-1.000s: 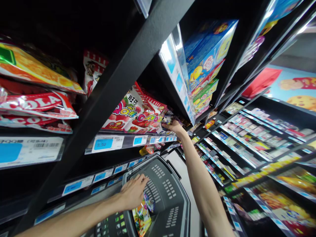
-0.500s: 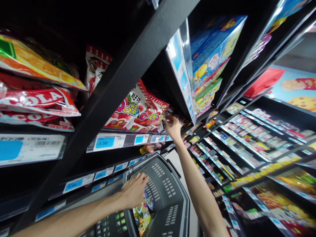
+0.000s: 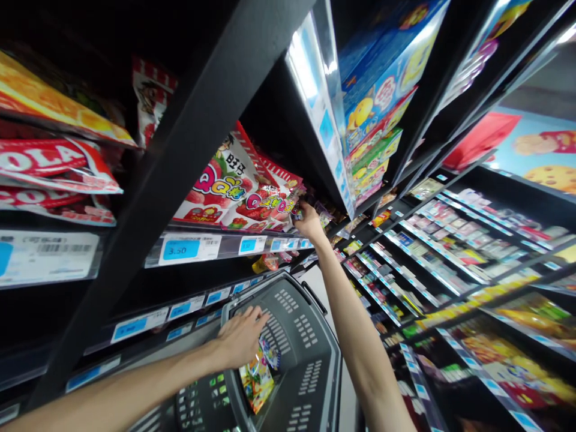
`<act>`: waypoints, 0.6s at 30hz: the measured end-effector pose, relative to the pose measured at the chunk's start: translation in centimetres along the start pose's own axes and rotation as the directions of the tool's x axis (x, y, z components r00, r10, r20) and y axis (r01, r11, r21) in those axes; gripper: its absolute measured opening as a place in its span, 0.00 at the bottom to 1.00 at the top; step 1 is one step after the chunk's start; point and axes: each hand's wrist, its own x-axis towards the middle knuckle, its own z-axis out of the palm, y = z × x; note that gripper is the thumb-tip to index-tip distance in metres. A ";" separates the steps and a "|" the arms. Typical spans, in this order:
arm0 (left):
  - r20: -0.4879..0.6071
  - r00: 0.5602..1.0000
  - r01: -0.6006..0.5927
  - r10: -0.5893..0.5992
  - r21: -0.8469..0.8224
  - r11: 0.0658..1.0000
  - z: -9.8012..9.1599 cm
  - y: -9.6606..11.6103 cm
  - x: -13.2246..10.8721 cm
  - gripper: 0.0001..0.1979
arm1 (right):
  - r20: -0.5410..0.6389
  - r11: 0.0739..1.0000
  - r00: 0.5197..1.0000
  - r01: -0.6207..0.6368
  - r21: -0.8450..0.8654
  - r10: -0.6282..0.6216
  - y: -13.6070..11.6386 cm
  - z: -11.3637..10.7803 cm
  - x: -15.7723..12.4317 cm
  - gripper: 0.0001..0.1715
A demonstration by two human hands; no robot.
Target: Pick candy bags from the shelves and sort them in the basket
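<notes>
My right hand (image 3: 309, 222) reaches into the shelf at the right end of a row of gummy candy bags (image 3: 234, 186), red and white with strawberries. Its fingers are curled at the packets there, partly hidden, and I cannot make out what they pinch. Below, my left hand (image 3: 245, 336) is closed over the left rim of a grey plastic shopping basket (image 3: 310, 327). Inside the basket, beneath that hand, lie colourful snack packets (image 3: 258, 381), yellow-green and blue.
A black shelf post (image 3: 180, 126) slants across the left, with cola candy bags (image 3: 54, 162) beyond it. Price labels (image 3: 189, 249) line the shelf edge. Blue snack boxes (image 3: 382, 90) stand above right. More stocked shelves (image 3: 472, 240) fill the right side.
My right hand has pushed slightly deeper among the packets, its fingers now less visible. The view has shifted a little, so the shelf goods sit further left. My left hand stays on the basket.
</notes>
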 end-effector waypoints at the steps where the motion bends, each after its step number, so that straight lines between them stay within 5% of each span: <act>1: 0.002 1.000 -0.005 0.005 0.008 1.000 0.0 0.0 0.0 0.26 | 0.004 1.000 1.000 -0.003 -0.005 0.003 0.0 0.0 0.1 0.38; 9: 0.046 0.999 -0.021 0.018 0.073 0.997 -0.8 0.4 0.0 0.22 | -0.083 0.985 0.988 0.116 -0.127 -0.127 1.7 -0.2 -1.4 0.28; 13: 0.080 0.994 -0.078 0.069 0.112 0.991 -0.5 0.4 0.2 0.15 | -0.236 0.969 0.949 0.166 -0.182 -0.207 3.0 -1.0 -5.3 0.30; 18: 0.123 0.992 -0.040 0.025 0.125 0.991 0.0 0.4 0.4 0.14 | -0.291 0.965 0.929 0.180 -0.189 -0.230 3.4 -0.6 -12.2 0.25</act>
